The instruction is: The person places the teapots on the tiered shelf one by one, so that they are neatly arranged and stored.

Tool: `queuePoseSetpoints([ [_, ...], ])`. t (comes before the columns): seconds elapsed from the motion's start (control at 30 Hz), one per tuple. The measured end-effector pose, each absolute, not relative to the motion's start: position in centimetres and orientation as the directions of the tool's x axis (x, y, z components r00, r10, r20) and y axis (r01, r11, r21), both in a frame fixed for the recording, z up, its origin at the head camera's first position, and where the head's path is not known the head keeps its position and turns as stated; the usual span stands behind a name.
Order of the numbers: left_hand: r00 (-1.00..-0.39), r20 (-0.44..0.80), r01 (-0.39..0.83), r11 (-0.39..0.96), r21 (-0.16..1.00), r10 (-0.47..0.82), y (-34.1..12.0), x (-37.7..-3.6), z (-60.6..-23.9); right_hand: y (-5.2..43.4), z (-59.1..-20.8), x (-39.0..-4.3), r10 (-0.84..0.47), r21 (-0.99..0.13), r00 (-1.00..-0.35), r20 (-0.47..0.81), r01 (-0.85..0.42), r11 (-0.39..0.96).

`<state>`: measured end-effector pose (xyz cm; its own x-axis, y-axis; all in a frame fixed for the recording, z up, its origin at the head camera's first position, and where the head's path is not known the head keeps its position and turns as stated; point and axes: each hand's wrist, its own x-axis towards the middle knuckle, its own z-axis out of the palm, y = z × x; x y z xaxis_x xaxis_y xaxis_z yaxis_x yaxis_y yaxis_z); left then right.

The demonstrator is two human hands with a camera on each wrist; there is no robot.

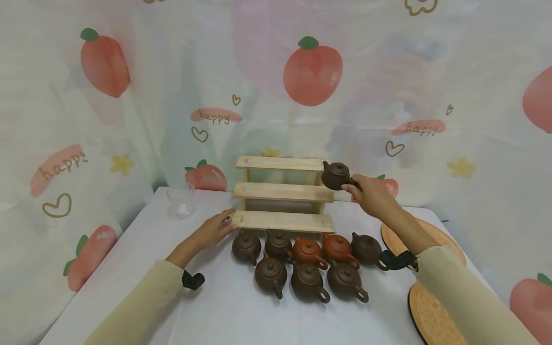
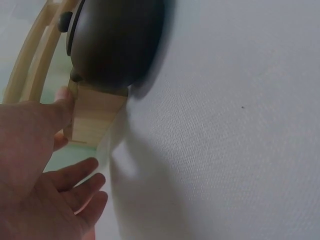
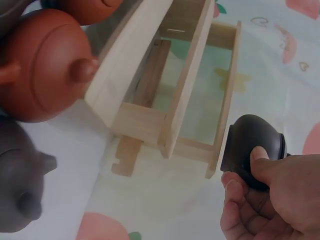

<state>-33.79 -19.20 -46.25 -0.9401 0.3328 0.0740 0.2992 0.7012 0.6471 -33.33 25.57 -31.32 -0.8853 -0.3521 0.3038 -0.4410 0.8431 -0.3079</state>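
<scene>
My right hand (image 1: 371, 194) holds a small dark brown teapot (image 1: 334, 176) by its handle, thumb against it. In the head view this pot appears at the right end of the top shelf of a three-tier wooden rack (image 1: 282, 220); whether it touches the shelf I cannot tell. At the rack's left end, my left hand (image 1: 211, 232) pinches the lowest shelf between thumb and index finger, its other fingers loosely extended in the left wrist view. Just beside that thumb sits another dark teapot (image 2: 117, 42).
Before the rack stand several dark brown teapots (image 1: 270, 274) and two reddish-orange ones (image 1: 308, 251), closely grouped. A clear glass vessel (image 1: 182, 203) is at the back left. Two round wood-coloured boards (image 1: 431, 314) lie on the right. A printed curtain (image 1: 366, 57) hangs behind the white-covered table (image 1: 207, 306).
</scene>
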Motion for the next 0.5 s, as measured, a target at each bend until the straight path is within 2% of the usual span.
queuePoseSetpoints([
  [0.5, -0.945, 0.062, 0.285, 0.713, 0.64, 0.322, -19.0, -33.7, -45.8, 21.8, -29.1, -38.5, -0.3, -0.344, -0.925, 0.234, -0.367, 0.864],
])
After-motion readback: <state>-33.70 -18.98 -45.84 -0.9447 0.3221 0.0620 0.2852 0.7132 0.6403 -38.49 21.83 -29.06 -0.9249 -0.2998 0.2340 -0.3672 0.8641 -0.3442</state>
